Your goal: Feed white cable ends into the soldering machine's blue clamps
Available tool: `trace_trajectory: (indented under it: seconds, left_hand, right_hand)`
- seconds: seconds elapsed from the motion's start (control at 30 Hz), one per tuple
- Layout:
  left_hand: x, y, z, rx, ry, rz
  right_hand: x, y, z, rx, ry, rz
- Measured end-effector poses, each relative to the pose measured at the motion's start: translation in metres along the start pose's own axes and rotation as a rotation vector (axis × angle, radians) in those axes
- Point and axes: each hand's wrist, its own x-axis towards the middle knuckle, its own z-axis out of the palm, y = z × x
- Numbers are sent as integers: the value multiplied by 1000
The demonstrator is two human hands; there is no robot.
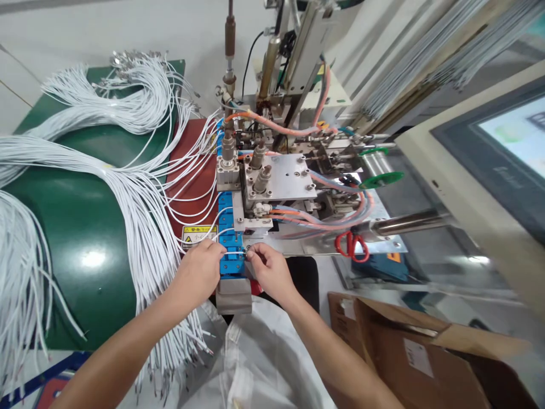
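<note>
My left hand [203,264] is closed on a white cable [232,253] at the left edge of the blue fixtures [232,266]. The cable lies across one fixture toward my right hand [269,269]. Thumb and forefinger of that hand pinch the cable's end at the fixture's right edge; the small tip between them is mostly hidden. Further up the blue row, several other white cables run into the fixtures from the left. A metal machine [281,179] with air cylinders and orange tubes stands just beyond my hands.
Bundles of white cables [140,227] spread over a green table [80,250] at left. Red-handled scissors [351,246] and a solder wire spool [378,168] sit at right. A screen [511,130] and cardboard boxes [417,352] flank the right side.
</note>
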Motion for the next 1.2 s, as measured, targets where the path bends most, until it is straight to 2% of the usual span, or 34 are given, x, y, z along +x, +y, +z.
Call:
trace_trajectory:
  seconds: [0.13, 0.3, 0.4, 0.53, 0.7, 0.8, 0.9, 0.97, 1.03, 1.1, 1.2]
  left_hand:
    - [0, 0, -1, 6, -4, 9]
    - [-1, -1, 1, -12, 3, 27]
    - [-2, -2, 3, -3, -2, 29]
    - [-4, -1, 2, 73, 9, 60]
    - [-9, -2, 1, 256, 55, 148]
    - [-12, -7, 1, 204, 54, 215]
    - [-19, -13, -7, 119, 93, 259]
    - [-25, -16, -17, 63, 15, 327]
    - [-34, -20, -27, 9, -164, 398]
    - [-41, -23, -34, -1, -300, 408]
    - [-46, -22, -36, 36, -332, 391]
  right_hand:
    - [1, 2, -5, -68, -22, -110]
    - [5, 6, 6, -229, 77, -214]
    - [6, 11, 18, -178, 147, -237]
    - [6, 15, 23, -157, 151, -230]
    - [7, 11, 13, -117, 160, -181]
    - [8, 8, 5, 30, 285, -131]
    - [6, 6, -3, 196, 356, -159]
    - [4, 7, -8, 283, 359, -183]
    - [2, 7, -11, 358, 346, -192]
    - [0, 7, -12, 398, 329, -196]
    - [-4, 4, -12, 397, 317, -214]
